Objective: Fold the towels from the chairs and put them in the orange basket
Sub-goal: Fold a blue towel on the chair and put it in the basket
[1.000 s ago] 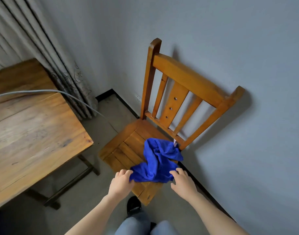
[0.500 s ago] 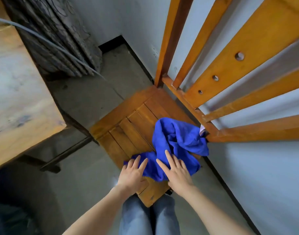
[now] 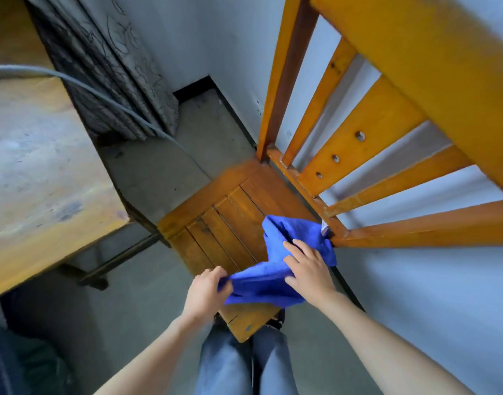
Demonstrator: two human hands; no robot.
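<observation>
A crumpled blue towel (image 3: 276, 252) lies on the right side of the seat of a wooden chair (image 3: 216, 212), its far end against the chair's back rail. My left hand (image 3: 206, 292) pinches the towel's near left corner and lifts it off the seat's front edge. My right hand (image 3: 308, 270) lies on the middle of the towel with fingers spread, palm down. No orange basket is in view.
A wooden table (image 3: 45, 178) stands to the left with a grey cable (image 3: 107, 101) running off it. A patterned curtain (image 3: 107, 67) hangs behind. The chair's slatted back (image 3: 387, 132) rises close at the right, against a grey wall. My legs in jeans (image 3: 244, 366) are below.
My left hand has closed on the towel's near corner and drawn it leftward and up. My right hand has slid further onto the towel. The view has come closer to the chair.
</observation>
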